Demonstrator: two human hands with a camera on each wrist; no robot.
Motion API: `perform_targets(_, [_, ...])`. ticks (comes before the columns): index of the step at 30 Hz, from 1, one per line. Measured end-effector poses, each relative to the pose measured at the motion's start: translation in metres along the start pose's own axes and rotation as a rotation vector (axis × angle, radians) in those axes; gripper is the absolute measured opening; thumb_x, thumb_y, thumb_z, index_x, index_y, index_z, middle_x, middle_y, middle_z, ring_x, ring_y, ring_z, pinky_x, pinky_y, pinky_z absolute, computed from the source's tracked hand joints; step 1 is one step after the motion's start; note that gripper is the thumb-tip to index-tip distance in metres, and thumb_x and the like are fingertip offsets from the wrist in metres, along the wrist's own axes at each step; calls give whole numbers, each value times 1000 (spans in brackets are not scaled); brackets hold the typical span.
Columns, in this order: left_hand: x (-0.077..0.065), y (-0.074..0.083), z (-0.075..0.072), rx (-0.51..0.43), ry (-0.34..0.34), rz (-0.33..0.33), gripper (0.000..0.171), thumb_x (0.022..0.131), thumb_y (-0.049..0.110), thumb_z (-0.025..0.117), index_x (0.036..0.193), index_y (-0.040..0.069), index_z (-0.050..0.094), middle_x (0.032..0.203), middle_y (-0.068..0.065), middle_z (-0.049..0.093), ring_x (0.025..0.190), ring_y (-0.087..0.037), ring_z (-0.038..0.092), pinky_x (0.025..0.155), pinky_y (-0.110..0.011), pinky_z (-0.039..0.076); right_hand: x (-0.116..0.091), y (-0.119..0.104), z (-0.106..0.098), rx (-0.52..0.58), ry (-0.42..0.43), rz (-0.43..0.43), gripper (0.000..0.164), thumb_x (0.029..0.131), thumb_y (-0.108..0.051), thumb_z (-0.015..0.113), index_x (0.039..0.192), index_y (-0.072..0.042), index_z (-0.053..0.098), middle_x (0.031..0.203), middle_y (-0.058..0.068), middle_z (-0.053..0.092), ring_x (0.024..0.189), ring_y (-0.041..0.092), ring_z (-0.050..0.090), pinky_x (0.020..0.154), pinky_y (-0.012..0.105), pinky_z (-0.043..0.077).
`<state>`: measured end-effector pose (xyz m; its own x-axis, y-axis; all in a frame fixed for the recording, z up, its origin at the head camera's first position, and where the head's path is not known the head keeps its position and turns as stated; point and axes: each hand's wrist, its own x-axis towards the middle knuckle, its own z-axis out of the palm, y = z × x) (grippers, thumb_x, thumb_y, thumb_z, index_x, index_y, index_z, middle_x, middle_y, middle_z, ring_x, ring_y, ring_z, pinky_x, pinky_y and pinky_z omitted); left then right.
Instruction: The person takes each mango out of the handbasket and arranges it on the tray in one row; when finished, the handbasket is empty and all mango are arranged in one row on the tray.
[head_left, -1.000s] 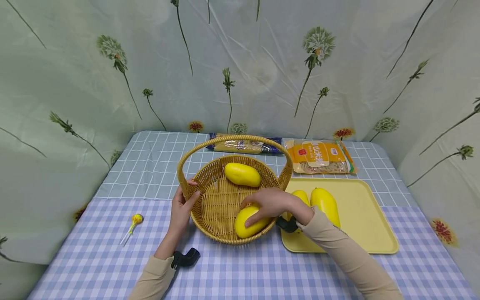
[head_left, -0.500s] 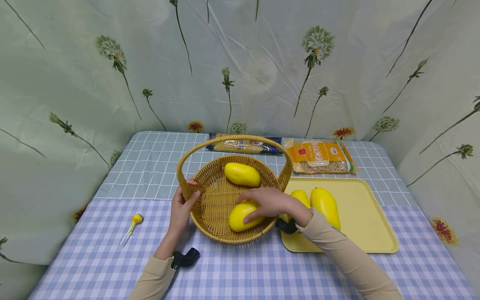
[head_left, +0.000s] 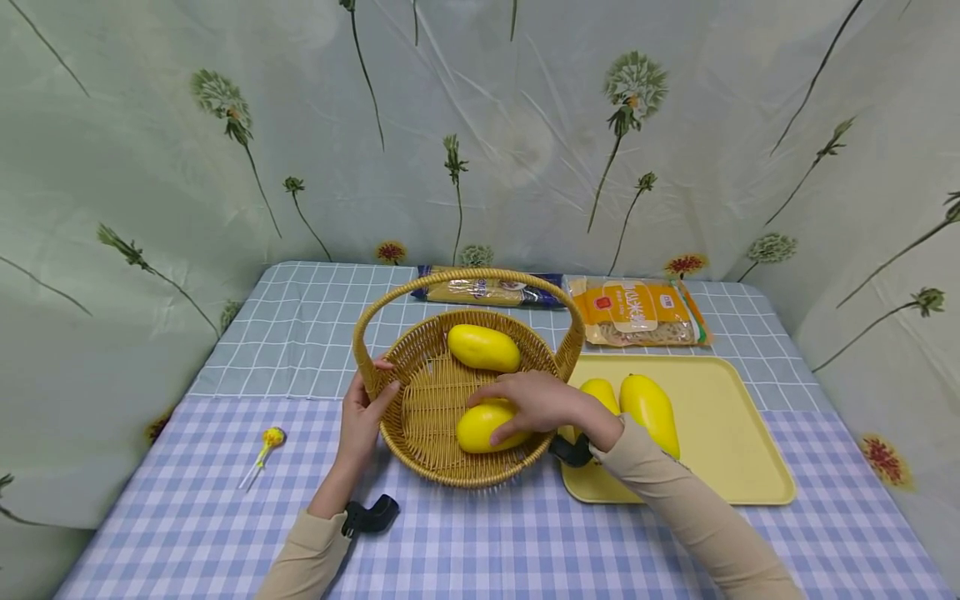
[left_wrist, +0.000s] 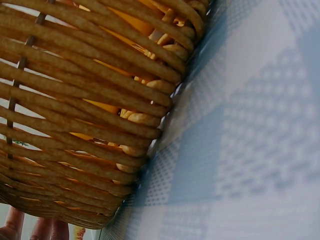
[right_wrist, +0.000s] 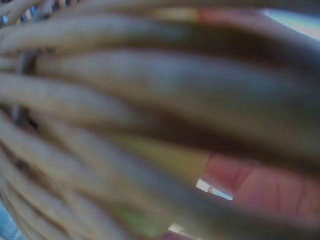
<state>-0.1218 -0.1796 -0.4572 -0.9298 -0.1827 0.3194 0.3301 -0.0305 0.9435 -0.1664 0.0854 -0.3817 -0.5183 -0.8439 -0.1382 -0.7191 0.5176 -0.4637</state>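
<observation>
A round wicker basket (head_left: 427,408) with a tall arched handle stands mid-table. My left hand (head_left: 362,427) grips its left rim beside the handle's foot, thumb inside. In the left wrist view, fingertips (left_wrist: 42,229) show beyond the woven wall (left_wrist: 75,95). Inside the basket, my right hand (head_left: 534,406) holds a yellow mango (head_left: 478,432) at the near right, fingers over its top and thumb on the near side. Another mango (head_left: 483,347) lies at the back of the basket. Blurred wicker strands (right_wrist: 125,85) cover much of the right wrist view, with part of the palm (right_wrist: 270,192) behind.
Right of the basket, a yellow tray (head_left: 731,433) bears mangoes (head_left: 649,414), partly hidden by the right forearm. Behind lie a spaghetti pack (head_left: 480,292) and an orange food bag (head_left: 637,312). A lollipop (head_left: 267,446) rests at the left on the checked cloth (head_left: 450,550).
The right hand has shifted the held mango slightly left and back within the basket, mostly in the first half second. The left hand stays on the rim.
</observation>
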Motion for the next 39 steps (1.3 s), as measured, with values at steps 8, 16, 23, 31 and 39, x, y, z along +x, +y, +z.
perform_targets(8, [0,-2,0,11,2,-7,26,91,-6,57,116,-10,49,139,-20,44,130,-27,37,100,-23,33,-1,1,-1,2,-10,-2,51,82,-39,73,129,-25,57,125,-5,60,109,17,56,90,39,43])
perform_targets(16, [1,-2,-1,14,1,-5,26,91,-5,57,116,-10,49,139,-21,43,130,-27,37,100,-23,32,-1,0,3,-103,38,-41,51,86,-39,69,133,-26,53,121,0,57,105,19,56,84,40,45])
perform_targets(23, [0,-2,-1,8,-10,5,27,91,-6,56,116,-10,49,138,-21,44,130,-27,38,99,-23,33,-1,2,6,-112,125,-26,53,82,-46,71,130,-31,56,112,-6,58,94,13,55,73,35,42])
perform_targets(31, [0,-1,-1,9,-9,1,26,92,-6,56,117,-10,49,140,-20,43,131,-27,37,101,-23,32,-3,0,5,-61,201,-15,58,79,-49,72,132,-30,56,115,-5,60,97,12,56,77,34,43])
perform_targets(39, [0,-2,-1,7,-3,3,26,91,-6,56,116,-10,48,139,-21,43,130,-24,38,101,-23,32,-5,-7,4,8,357,-22,56,82,-52,68,130,-27,54,128,-7,56,104,11,55,78,32,45])
